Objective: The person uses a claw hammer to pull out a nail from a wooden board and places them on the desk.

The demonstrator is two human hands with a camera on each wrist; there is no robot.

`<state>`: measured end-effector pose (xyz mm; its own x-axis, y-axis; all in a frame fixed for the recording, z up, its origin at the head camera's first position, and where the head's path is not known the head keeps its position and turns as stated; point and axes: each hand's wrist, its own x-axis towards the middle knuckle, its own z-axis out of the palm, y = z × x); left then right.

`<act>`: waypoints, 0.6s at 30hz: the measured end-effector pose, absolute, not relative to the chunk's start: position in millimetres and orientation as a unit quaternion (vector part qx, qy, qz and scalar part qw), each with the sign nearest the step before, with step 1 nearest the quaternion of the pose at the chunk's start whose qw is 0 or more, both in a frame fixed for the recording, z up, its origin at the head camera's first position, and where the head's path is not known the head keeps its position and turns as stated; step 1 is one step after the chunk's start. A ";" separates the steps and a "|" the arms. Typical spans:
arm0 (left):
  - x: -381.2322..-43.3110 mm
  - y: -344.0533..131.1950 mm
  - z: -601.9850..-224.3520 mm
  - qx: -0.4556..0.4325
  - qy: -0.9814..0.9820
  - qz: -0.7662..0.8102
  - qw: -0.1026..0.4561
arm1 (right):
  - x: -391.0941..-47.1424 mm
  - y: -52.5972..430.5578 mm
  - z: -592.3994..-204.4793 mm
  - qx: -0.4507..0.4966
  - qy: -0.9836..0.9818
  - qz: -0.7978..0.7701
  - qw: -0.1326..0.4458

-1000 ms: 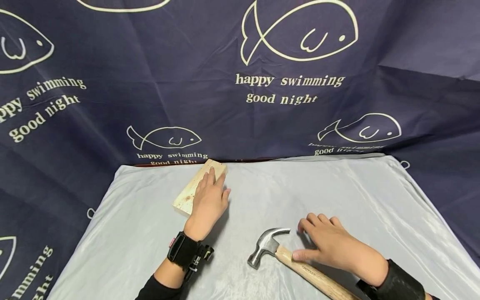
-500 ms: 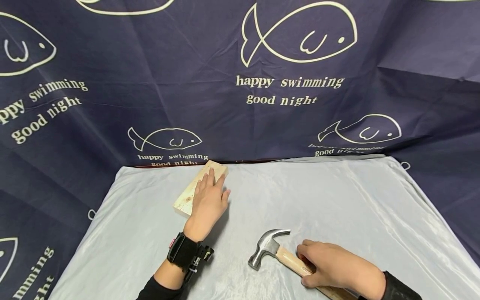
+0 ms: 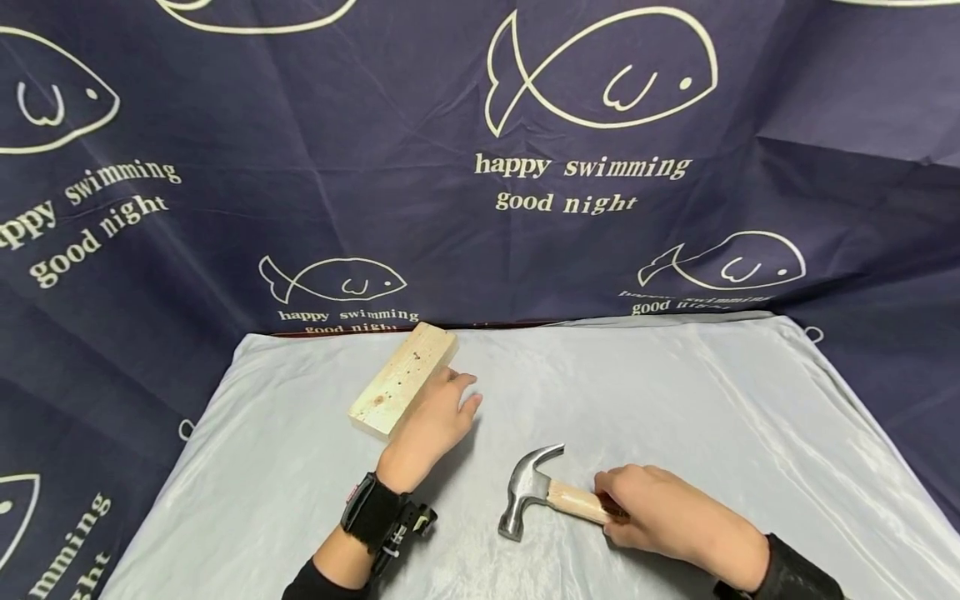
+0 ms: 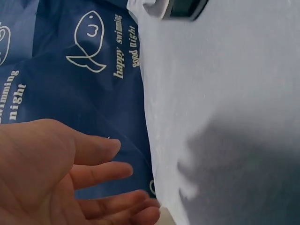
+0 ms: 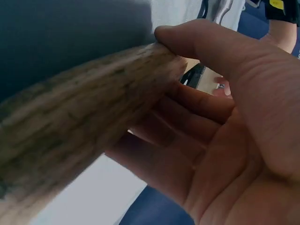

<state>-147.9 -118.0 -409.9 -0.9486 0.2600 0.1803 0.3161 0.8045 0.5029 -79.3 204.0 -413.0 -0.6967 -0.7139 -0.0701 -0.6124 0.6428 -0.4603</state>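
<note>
A pale wooden block (image 3: 397,387) with dark spots lies slanted at the far left of the white cloth in the head view. My left hand (image 3: 431,421) is at its right edge, fingers loosely bent and thumb apart; I cannot tell whether it touches the wood. The left wrist view shows this left hand (image 4: 61,173) with nothing in it. A claw hammer (image 3: 529,485) with a steel head and wooden handle is at the front, right of centre. My right hand (image 3: 671,521) grips its handle. The right wrist view has the wooden handle (image 5: 89,108) between thumb and fingers.
The white cloth (image 3: 637,392) covers the table. Behind it hangs a dark blue curtain (image 3: 450,200) printed with fish and words. Black straps with a small device are on the left wrist (image 3: 375,512); a black cuff (image 3: 798,571) covers the right wrist.
My right hand came down onto the hammer handle, closed round it and turned the hammer slightly. My left hand slid off the block's top toward its right side.
</note>
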 end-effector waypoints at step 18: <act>-140.6 -92.3 -433.5 -0.186 -0.931 -0.314 -0.010 | -98.4 198.5 -412.6 -0.407 0.890 -0.197 0.052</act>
